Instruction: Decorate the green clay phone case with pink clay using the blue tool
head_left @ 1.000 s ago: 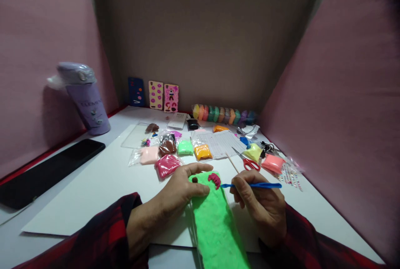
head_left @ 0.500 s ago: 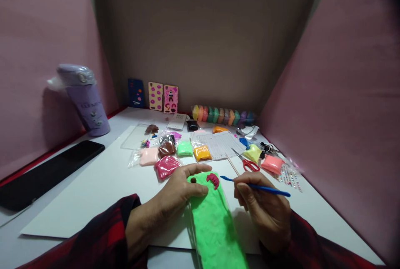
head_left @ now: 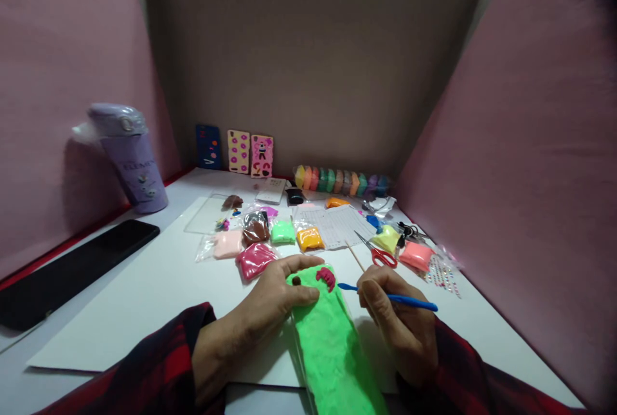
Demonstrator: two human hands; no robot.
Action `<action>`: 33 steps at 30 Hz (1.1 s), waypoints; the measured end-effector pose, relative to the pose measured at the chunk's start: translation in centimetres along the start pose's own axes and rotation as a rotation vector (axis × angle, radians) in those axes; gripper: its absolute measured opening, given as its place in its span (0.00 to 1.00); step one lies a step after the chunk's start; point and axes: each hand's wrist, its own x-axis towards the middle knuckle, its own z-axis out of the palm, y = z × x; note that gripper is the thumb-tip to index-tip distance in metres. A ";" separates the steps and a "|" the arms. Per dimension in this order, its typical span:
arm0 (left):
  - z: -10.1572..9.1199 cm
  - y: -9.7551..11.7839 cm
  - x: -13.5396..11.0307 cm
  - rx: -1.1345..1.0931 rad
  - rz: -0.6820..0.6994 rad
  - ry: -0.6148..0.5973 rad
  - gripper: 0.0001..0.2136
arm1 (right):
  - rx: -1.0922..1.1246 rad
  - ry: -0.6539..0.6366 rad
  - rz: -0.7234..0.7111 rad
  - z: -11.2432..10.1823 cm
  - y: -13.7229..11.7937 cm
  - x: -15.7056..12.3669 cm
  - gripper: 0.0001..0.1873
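A long bright green clay slab (head_left: 332,344) lies on the white sheet (head_left: 144,293) in front of me. Near its far end sit a small brown clay dot (head_left: 296,281) and a magenta clay piece (head_left: 326,278). My left hand (head_left: 274,296) presses on the slab's left edge, fingers curled by the brown dot. My right hand (head_left: 395,325) grips a thin blue tool (head_left: 388,297), its tip close to the magenta piece.
Clay packets (head_left: 255,257) in pink, brown, green, orange and yellow lie beyond, with red scissors (head_left: 380,254), a wooden stick (head_left: 354,255) and a printed paper (head_left: 337,222). A purple bottle (head_left: 129,158) and black phone (head_left: 67,270) are left; decorated cases (head_left: 238,151) lean at the back wall.
The blue tool's tip drew back from the magenta piece and tilted, then came close again. My left hand stayed on the slab.
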 end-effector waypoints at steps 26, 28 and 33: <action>-0.3 -0.8 0.6 -0.037 0.135 -0.052 0.24 | -0.100 -0.066 -0.233 0.1 0.0 0.0 0.06; -0.3 -0.8 0.6 -0.049 0.128 -0.046 0.24 | -0.111 -0.035 -0.211 0.2 0.2 0.0 0.05; -0.5 -0.8 0.6 -0.011 0.116 -0.038 0.24 | -0.107 -0.017 -0.200 0.3 0.4 0.0 0.06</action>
